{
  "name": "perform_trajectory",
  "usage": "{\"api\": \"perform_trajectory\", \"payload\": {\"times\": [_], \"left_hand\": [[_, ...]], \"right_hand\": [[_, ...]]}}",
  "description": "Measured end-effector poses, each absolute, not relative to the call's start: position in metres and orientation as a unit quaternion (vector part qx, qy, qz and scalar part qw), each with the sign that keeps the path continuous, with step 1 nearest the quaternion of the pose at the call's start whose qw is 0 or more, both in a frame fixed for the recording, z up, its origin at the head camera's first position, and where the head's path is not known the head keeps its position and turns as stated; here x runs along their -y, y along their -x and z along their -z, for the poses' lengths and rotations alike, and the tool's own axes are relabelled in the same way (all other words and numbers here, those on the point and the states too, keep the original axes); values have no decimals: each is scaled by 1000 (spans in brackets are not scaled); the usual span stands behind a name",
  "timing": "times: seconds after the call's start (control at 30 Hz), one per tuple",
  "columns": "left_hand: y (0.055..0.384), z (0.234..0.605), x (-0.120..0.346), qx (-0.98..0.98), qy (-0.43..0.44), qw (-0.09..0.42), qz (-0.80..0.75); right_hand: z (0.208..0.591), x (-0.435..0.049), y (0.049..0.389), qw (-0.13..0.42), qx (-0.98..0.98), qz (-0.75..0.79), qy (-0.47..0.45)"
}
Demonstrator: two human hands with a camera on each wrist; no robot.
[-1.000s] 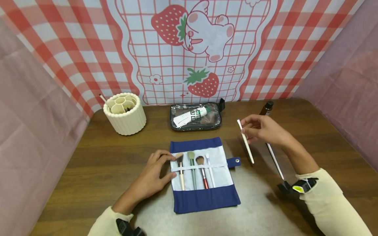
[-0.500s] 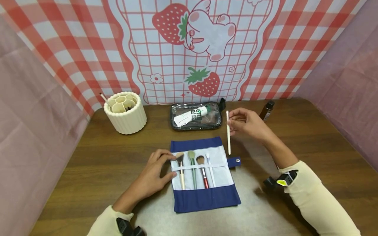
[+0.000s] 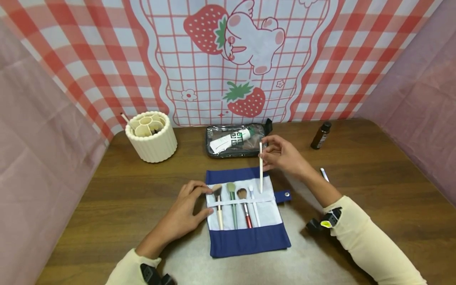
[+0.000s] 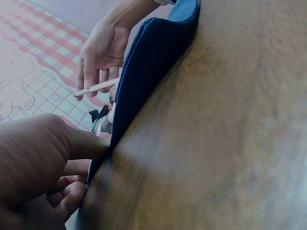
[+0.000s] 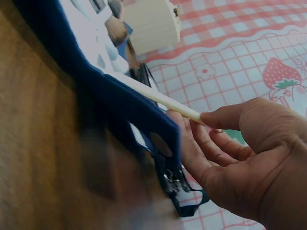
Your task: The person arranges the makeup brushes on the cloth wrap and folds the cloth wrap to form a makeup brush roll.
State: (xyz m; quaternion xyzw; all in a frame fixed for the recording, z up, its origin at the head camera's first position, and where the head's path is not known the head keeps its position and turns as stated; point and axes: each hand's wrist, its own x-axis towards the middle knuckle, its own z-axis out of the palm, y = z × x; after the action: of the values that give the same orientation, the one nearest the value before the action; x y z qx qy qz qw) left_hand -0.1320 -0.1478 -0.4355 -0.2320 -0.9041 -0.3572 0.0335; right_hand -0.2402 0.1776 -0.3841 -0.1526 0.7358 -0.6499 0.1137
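Observation:
My right hand [image 3: 283, 158] pinches a slim white makeup brush [image 3: 261, 176] between thumb and fingers, near its upper end. The brush stands roughly upright over the right part of an unrolled navy brush roll [image 3: 249, 241]. In the right wrist view the white brush [image 5: 163, 99] slants from the fingertips toward the roll. Under the roll's elastic strap lie several brushes, among them a green-handled brush [image 3: 233, 209] and a red-handled brush [image 3: 246, 211]. My left hand [image 3: 185, 208] rests at the roll's left edge, thumb and index finger touching it, apart from each other.
A cream ribbed holder [image 3: 153, 146] stands at the back left. Behind the roll lies a clear pouch [image 3: 235, 140] with a white tube. A dark bottle [image 3: 320, 136] stands at the back right. Another brush [image 3: 324, 174] lies partly hidden by the right forearm.
My right hand has carried the white makeup brush leftward, from right of the roll to above its right part. The left hand has stayed at the roll's edge.

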Motion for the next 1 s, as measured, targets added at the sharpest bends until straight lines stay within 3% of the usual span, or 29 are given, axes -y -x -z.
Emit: {"api": "perform_trajectory", "payload": {"times": [0.67,1.0], "left_hand": [[131,434,148,902,235,37,360],[132,434,147,902,235,35,361]], "right_hand": [[398,-170,226,228,-732,627,138],[393,-176,219,250,-769,560,183]]}}
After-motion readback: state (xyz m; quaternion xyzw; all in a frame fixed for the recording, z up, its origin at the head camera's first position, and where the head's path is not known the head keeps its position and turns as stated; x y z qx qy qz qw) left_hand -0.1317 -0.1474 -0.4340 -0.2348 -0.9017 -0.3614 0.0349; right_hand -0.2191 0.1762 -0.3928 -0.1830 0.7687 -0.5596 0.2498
